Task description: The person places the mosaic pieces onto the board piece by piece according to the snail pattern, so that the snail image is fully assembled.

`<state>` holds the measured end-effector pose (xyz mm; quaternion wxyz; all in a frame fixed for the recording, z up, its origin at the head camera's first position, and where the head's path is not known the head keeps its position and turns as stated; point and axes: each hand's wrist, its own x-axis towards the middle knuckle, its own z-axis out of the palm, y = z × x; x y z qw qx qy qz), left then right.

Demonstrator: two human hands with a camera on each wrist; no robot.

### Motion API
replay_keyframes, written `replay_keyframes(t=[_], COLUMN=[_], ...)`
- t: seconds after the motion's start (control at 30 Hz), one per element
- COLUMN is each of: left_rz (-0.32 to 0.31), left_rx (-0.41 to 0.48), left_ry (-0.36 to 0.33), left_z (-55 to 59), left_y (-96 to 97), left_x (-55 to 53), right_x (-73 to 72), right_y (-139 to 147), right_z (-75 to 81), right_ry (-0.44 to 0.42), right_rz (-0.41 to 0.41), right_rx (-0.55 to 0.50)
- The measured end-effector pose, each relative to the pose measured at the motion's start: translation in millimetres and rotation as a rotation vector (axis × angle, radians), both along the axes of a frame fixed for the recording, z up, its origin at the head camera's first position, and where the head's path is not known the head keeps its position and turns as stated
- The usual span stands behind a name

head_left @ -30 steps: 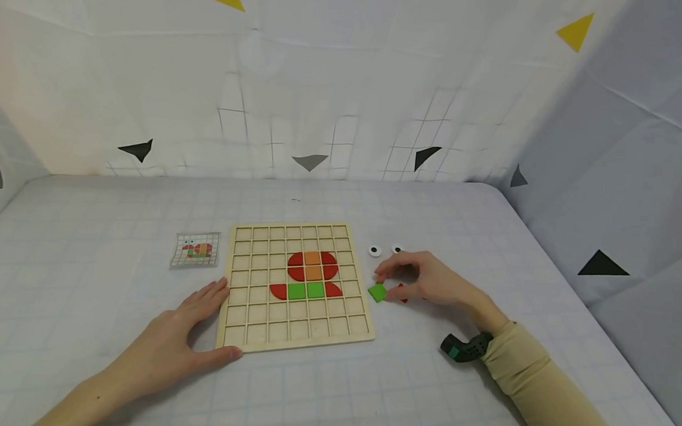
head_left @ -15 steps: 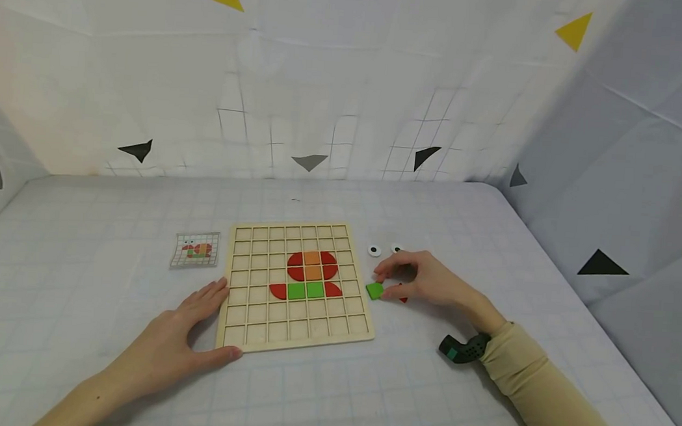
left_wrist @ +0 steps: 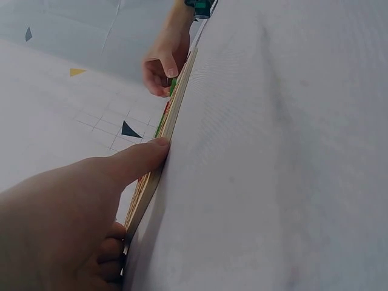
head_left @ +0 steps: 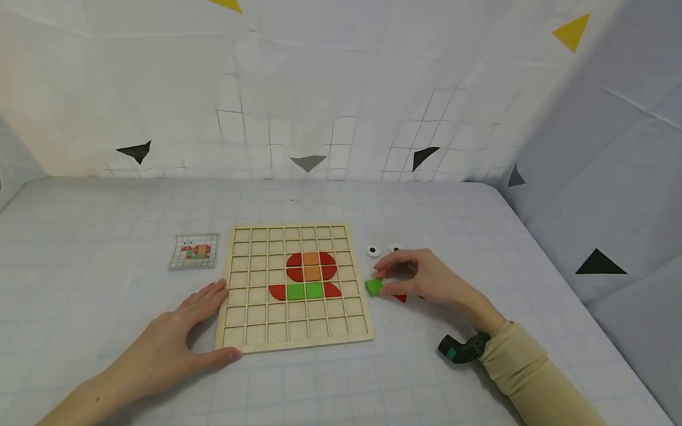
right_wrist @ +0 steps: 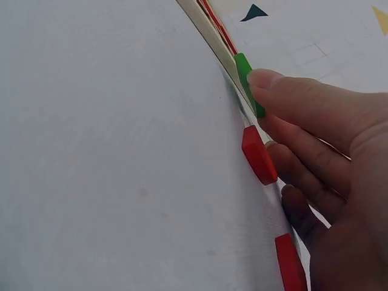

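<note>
A person's two hands work well apart at a square wooden grid board (head_left: pixel 255 315) laid flat on a pale surface (head_left: pixel 306 393). The left hand (head_left: pixel 172 339) braces one corner, thumb against the near edge and fingers reaching along the left side. The right hand (head_left: pixel 416 276) pinches a green tile (head_left: pixel 373 287) between thumb and fingers, tilted and just beside the board's right edge; whether the tile touches the board cannot be told.

Within the grid, two orange tiles (head_left: pixel 312 274) stand between curved red pieces (head_left: pixel 294 274) in a rounded shape. Below runs a row of two green squares (head_left: pixel 295 291) with a red piece at either end. Loose red blocks (right_wrist: pixel 259 155) lie under and beside the right hand, and two white discs with black centres (head_left: pixel 373 251) sit beyond it. To the board's left lies a small card (head_left: pixel 194 251) printed with a similar coloured figure, its details too small to read with certainty.

The step in hand appears to be picking up one more green tile for the pattern. The next move likely calls for carrying it over the rim, levelling it and turning it square to a bare cell while the left hand steadies the board.
</note>
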<state>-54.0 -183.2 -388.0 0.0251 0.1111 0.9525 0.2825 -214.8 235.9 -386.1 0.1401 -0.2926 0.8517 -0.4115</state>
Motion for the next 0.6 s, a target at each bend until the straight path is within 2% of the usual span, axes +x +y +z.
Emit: replay_keyframes(t=[0.2,0.37,0.6], left_rz=[0.001,-0.004,-0.006], left_rx=[-0.003,-0.008,-0.001], left_ry=[0.001,0.012,0.019], left_z=[0.8,0.4,-0.3], left_y=[0.4,0.4,0.5], left_x=[0.5,-0.3,-0.7], right_x=[1.8,8.4,19.7], right_y=[-4,-19,-57], right_z=[1.5,4.2,9.5], right_ry=[0.022,0.062,0.102], right_rz=[-0.057,-0.101,-0.053], right_rx=[-0.005,-0.03,-0.071])
